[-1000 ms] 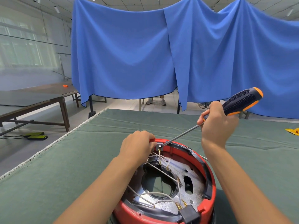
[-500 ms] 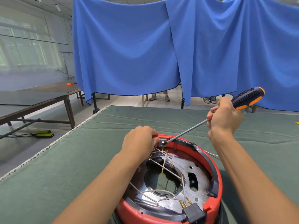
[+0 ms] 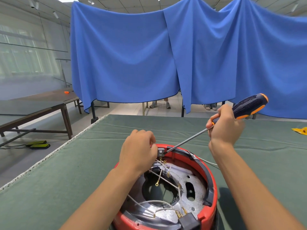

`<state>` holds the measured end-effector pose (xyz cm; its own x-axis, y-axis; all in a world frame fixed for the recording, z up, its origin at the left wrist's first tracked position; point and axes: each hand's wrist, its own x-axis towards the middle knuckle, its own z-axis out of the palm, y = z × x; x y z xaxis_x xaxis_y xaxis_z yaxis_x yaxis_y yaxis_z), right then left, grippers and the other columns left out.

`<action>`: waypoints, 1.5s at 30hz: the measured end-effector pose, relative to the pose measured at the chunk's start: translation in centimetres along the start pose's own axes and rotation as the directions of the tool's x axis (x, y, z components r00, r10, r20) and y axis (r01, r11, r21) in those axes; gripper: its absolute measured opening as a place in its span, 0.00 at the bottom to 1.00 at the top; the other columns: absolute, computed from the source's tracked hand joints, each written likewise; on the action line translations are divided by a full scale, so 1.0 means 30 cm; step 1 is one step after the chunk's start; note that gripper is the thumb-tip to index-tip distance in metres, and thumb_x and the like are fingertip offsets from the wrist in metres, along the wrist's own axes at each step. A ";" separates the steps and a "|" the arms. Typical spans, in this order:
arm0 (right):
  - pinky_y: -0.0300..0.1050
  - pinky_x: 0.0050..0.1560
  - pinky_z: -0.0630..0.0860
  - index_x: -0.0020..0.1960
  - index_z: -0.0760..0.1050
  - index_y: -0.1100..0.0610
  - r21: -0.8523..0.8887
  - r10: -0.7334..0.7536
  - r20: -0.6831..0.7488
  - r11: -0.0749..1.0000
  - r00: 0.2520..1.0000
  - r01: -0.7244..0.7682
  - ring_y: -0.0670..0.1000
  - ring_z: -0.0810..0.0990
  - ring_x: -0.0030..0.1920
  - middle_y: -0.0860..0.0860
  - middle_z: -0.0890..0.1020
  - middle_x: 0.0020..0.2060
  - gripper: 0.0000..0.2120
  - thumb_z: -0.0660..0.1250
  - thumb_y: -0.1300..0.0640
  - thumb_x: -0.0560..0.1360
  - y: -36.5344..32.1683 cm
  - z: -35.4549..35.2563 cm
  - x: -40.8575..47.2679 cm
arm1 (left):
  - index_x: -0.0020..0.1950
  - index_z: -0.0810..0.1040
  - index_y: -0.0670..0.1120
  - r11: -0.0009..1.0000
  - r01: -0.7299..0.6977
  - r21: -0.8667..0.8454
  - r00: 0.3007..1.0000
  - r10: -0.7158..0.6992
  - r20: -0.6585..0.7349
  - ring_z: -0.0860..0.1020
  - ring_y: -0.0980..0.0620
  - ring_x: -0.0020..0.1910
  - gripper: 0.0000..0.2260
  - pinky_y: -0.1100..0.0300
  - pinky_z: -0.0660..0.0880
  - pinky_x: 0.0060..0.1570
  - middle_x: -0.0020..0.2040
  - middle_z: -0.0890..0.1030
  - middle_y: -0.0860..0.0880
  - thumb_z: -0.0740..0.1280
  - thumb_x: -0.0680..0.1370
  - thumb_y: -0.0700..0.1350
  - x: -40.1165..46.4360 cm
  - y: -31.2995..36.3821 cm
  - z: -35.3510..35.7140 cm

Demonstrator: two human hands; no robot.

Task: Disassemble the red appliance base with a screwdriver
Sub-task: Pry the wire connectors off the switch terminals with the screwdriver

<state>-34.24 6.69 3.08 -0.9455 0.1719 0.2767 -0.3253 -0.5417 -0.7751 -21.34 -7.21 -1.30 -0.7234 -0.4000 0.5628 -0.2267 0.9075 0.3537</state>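
The red appliance base (image 3: 211, 183) lies upside down on the green-covered table (image 3: 66, 176), its metal plate and white wires exposed. My left hand (image 3: 138, 151) grips a small grey switch part (image 3: 160, 152) at the base's far rim. My right hand (image 3: 224, 128) grips the screwdriver (image 3: 249, 105) by its black and orange handle. The long shaft slants down to the left and its tip touches the grey part.
A black connector block (image 3: 189, 219) sits at the base's near rim. A yellow object (image 3: 300, 130) lies at the table's right edge. Blue curtains (image 3: 149, 55) hang behind, with people's feet below. Dark tables (image 3: 33, 110) stand to the left.
The grey switch part has come up a little above the rim in my left hand. The screwdriver tip stays against it. The camera has tilted slightly.
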 end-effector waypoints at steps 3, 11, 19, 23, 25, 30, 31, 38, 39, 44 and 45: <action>0.34 0.23 0.61 0.17 0.67 0.54 0.012 -0.041 0.030 0.999 0.999 0.041 0.50 0.67 0.19 0.47 0.65 0.14 0.17 0.60 0.56 0.64 -0.014 -0.008 -0.018 | 0.40 0.77 0.50 0.997 0.030 0.065 0.997 -0.034 0.066 0.76 0.49 0.44 0.06 0.59 0.67 0.38 0.39 0.78 0.54 0.62 0.73 0.49 -0.005 0.035 -0.027; 0.37 0.28 0.65 0.17 0.69 0.53 0.091 -0.042 0.031 0.995 0.999 0.039 0.51 0.68 0.21 0.48 0.67 0.14 0.17 0.61 0.55 0.64 -0.028 -0.007 -0.038 | 0.42 0.79 0.48 0.949 0.042 0.313 0.927 -0.154 0.343 0.78 0.45 0.42 0.12 0.58 0.68 0.38 0.40 0.81 0.50 0.63 0.70 0.54 -0.060 0.093 -0.047; 0.36 0.26 0.64 0.17 0.67 0.53 0.085 -0.010 0.050 0.996 0.999 0.006 0.51 0.68 0.20 0.48 0.67 0.15 0.17 0.61 0.56 0.64 -0.032 -0.005 -0.057 | 0.41 0.82 0.47 0.959 0.084 0.269 0.905 -0.187 0.382 0.79 0.49 0.42 0.10 0.59 0.72 0.37 0.40 0.82 0.49 0.64 0.71 0.50 -0.083 0.090 -0.018; 0.34 0.21 0.61 0.20 0.69 0.54 0.084 -0.020 0.081 0.996 0.997 0.013 0.49 0.68 0.19 0.52 0.70 0.16 0.14 0.62 0.55 0.64 -0.047 -0.001 -0.060 | 0.38 0.80 0.45 0.964 0.223 0.148 0.916 -0.259 0.305 0.78 0.45 0.41 0.08 0.58 0.72 0.39 0.37 0.82 0.47 0.63 0.70 0.47 -0.064 0.087 -0.051; 0.33 0.19 0.61 0.24 0.70 0.55 0.074 -0.051 0.134 0.996 0.990 0.041 0.48 0.68 0.17 0.52 0.74 0.18 0.13 0.64 0.55 0.66 -0.056 0.002 -0.062 | 0.34 0.78 0.43 0.962 0.273 -0.009 0.938 -0.264 0.226 0.78 0.44 0.39 0.08 0.57 0.73 0.39 0.33 0.80 0.47 0.64 0.70 0.46 -0.046 0.089 -0.071; 0.40 0.28 0.77 0.38 0.78 0.56 -0.047 -0.088 0.427 0.992 0.900 0.119 0.52 0.83 0.30 0.50 0.82 0.31 0.06 0.72 0.61 0.73 -0.036 0.004 -0.087 | 0.32 0.79 0.45 0.803 0.262 -0.535 0.961 -0.266 0.071 0.72 0.54 0.22 0.10 0.62 0.68 0.27 0.24 0.78 0.50 0.67 0.74 0.40 -0.006 0.121 -0.060; 0.43 0.33 0.79 0.40 0.78 0.56 -0.079 -0.101 0.499 0.984 0.861 0.161 0.54 0.84 0.35 0.49 0.82 0.32 0.06 0.72 0.64 0.73 -0.025 0.001 -0.092 | 0.33 0.80 0.44 0.728 0.272 -0.630 0.955 -0.287 0.081 0.70 0.55 0.20 0.10 0.65 0.65 0.24 0.25 0.79 0.49 0.67 0.75 0.39 0.000 0.129 -0.049; 0.59 0.45 0.80 0.40 0.79 0.55 -0.298 0.029 0.733 0.911 0.679 0.284 0.51 0.79 0.36 0.42 0.79 0.31 0.11 0.72 0.71 0.69 0.011 -0.022 -0.113 | 0.38 0.82 0.39 0.403 0.338 -0.850 0.904 -0.392 0.174 0.70 0.53 0.18 0.08 0.66 0.64 0.18 0.31 0.82 0.45 0.67 0.76 0.39 0.021 0.134 -0.027; 0.61 0.45 0.79 0.40 0.79 0.55 -0.313 0.036 0.743 0.902 0.668 0.299 0.53 0.78 0.36 0.44 0.79 0.31 0.11 0.72 0.71 0.69 0.015 -0.026 -0.118 | 0.37 0.82 0.38 0.413 0.330 -0.849 0.906 -0.391 0.162 0.69 0.53 0.17 0.09 0.66 0.63 0.18 0.30 0.81 0.45 0.68 0.76 0.40 0.017 0.137 -0.027; 0.50 0.44 0.79 0.42 0.79 0.60 -0.290 -0.018 0.782 0.874 0.624 0.389 0.51 0.80 0.39 0.51 0.82 0.36 0.07 0.73 0.70 0.69 0.017 -0.020 -0.150 | 0.29 0.78 0.38 0.439 0.298 -0.847 0.913 -0.390 0.119 0.64 0.54 0.16 0.16 0.68 0.61 0.19 0.22 0.73 0.47 0.68 0.76 0.43 0.005 0.135 -0.019; 0.47 0.44 0.78 0.41 0.79 0.60 -0.286 -0.041 0.784 0.862 0.619 0.419 0.50 0.80 0.39 0.50 0.82 0.37 0.08 0.73 0.70 0.69 0.018 -0.019 -0.152 | 0.30 0.78 0.37 0.437 0.294 -0.850 0.914 -0.390 0.116 0.64 0.53 0.16 0.16 0.67 0.61 0.19 0.24 0.73 0.45 0.68 0.76 0.43 0.005 0.133 -0.016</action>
<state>-30.12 6.09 1.07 -0.5591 -0.5166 0.6485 -0.6813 -0.1595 -0.7144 -22.03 -3.72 0.56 -0.6480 -0.7043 0.2900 0.2425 0.1701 0.9551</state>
